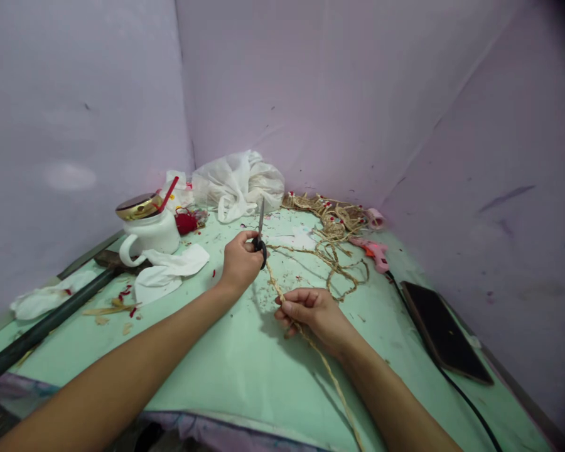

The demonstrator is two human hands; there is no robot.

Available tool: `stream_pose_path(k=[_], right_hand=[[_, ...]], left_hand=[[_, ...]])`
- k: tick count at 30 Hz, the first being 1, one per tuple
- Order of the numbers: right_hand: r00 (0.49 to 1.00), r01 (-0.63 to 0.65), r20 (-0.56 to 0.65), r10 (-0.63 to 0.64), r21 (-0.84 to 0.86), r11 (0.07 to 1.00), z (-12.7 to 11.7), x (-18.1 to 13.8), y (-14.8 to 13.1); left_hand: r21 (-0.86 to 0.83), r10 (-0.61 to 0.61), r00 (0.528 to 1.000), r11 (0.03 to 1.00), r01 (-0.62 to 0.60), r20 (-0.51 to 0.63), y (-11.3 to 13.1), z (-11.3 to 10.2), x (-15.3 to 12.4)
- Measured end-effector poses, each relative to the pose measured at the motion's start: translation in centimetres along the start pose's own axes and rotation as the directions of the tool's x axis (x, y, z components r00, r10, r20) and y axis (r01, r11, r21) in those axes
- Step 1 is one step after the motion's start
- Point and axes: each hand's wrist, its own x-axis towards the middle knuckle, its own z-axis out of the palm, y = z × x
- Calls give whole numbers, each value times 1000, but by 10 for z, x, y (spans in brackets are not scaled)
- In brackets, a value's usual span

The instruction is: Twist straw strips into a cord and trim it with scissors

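My left hand (243,262) is closed around the black handles of a pair of scissors (260,233), whose blades point up and away from me. Between thumb and fingers, my right hand (313,316) pinches a braided straw-coloured cord (328,370). From that pinch the cord runs down toward the table's front edge and up to the left hand. Beyond the hands, more of the cord lies in loose loops on the green tabletop (226,367). Whether the left fingers also hold the cord is hard to make out.
A white mug (157,233) with a gold lid, a hammer (51,323) and white cloths (172,270) lie at left. Behind are a plastic bag (240,182) and woven straw pieces (336,213). A pink glue gun (373,252) and a dark phone (445,329) rest at right.
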Motion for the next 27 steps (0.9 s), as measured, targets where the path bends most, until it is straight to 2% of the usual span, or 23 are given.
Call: stream_pose_path(k=[3,5,9,10,12,13,15,17,19,21,27], right_hand=[[999,23,-36,-22,15,1000,-3,1,-2],[997,33,-73,-29,55,998,-6,2,-5],[972,70,-231,-37,135,988,-14,4,-10],[963,84,-267,-44,140,987,-16,5,-10],[951,101,-303,-56,137,985,-18,6,-11],[950,108,-307,-62,134,985,-19,7,-12],[951,121,-297,-80,123,985,-19,7,-13],[954,134,-284,-97,112,985,-19,5,-15],[958,138,-268,-103,116,984,-18,4,-18],[963,134,-250,-99,129,982,-18,3,-20],[955,128,-281,-92,115,985,-18,2,-21]], left_hand=[[230,-15,997,973,-4,77,-16,1,7],[300,-17,991,954,-23,131,-21,-1,11],[417,78,978,896,-153,191,-9,-12,8],[446,105,966,871,-205,238,-3,-16,4],[530,145,905,769,-358,400,8,-23,-6],[567,159,861,693,-445,483,12,-25,-12],[585,142,738,519,-623,660,16,-26,-23],[593,116,662,350,-725,741,17,-25,-29],[607,101,638,225,-762,764,15,-23,-31],[609,92,625,154,-778,775,14,-23,-29],[591,136,595,74,-804,792,11,-27,-24]])
